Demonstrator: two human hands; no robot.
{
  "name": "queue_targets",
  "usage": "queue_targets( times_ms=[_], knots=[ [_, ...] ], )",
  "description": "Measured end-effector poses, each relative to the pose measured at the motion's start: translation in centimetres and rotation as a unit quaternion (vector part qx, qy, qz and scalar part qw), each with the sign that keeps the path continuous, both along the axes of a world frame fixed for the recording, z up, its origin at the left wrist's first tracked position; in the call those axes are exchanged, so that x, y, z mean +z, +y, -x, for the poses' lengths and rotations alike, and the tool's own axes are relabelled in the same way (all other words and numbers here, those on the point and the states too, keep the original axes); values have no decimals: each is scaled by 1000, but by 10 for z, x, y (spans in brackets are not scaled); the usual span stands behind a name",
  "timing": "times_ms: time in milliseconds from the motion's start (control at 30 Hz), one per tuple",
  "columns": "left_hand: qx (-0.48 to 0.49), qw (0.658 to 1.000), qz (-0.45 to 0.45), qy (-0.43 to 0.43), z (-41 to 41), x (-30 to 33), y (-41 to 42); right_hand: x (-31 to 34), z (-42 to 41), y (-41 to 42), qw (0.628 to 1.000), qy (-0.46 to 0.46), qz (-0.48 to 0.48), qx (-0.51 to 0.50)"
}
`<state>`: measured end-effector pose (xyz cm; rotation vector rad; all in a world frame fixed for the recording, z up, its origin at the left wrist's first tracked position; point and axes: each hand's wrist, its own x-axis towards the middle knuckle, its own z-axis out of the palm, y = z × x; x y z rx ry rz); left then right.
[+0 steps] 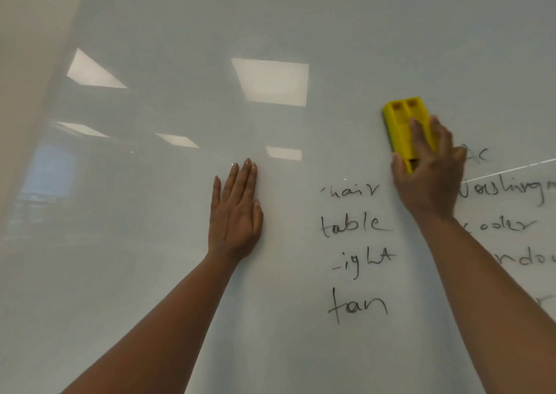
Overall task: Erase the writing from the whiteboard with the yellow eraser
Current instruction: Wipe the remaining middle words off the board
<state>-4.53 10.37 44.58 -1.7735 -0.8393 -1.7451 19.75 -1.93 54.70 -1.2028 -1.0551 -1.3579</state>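
Note:
A glossy whiteboard [180,273] fills the view. My right hand [430,171] grips the yellow eraser [401,123] and presses it flat on the board, above the handwriting. Black words run in a column below: "hair" [349,189], "table" [352,225], "ight" [365,259] and "fan" [356,305], the first letters of the top and third words rubbed off. More words [505,193] lie right of my right arm, partly hidden by it. My left hand [236,210] rests flat on the bare board, fingers together, holding nothing.
Ceiling lights reflect in the board [270,82] at top centre and left. A beige wall [21,62] borders the board on the left. A thin line [511,169] crosses the board at the right edge.

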Motion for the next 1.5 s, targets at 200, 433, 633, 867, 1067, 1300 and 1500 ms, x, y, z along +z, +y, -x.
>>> queue_targets(
  times_ms=[200, 433, 633, 867, 1067, 1300, 1500],
  knots=[
    [-6, 1000, 4, 8, 1, 0, 0, -6, -11, -7, 990, 122, -68, 29],
    [-4, 1000, 9, 9, 0, 0, 1, -45, 39, 11, 997, 58, -22, 45],
    [0, 1000, 9, 11, -1, -1, -1, -111, 79, 23, 992, -86, 69, 55],
    [5, 1000, 7, 14, 0, -1, -1, -152, 66, 20, 956, -254, 135, 59],
    [2, 1000, 2, 13, 1, -1, 0, -109, 23, -2, 970, -207, 128, 22],
    [9, 1000, 6, 19, 0, -2, 0, -78, -2, -10, 1000, -11, 20, 18],
    [21, 1000, 10, 17, -2, -2, 1, -113, 39, 6, 998, -29, 35, 48]
  ],
)
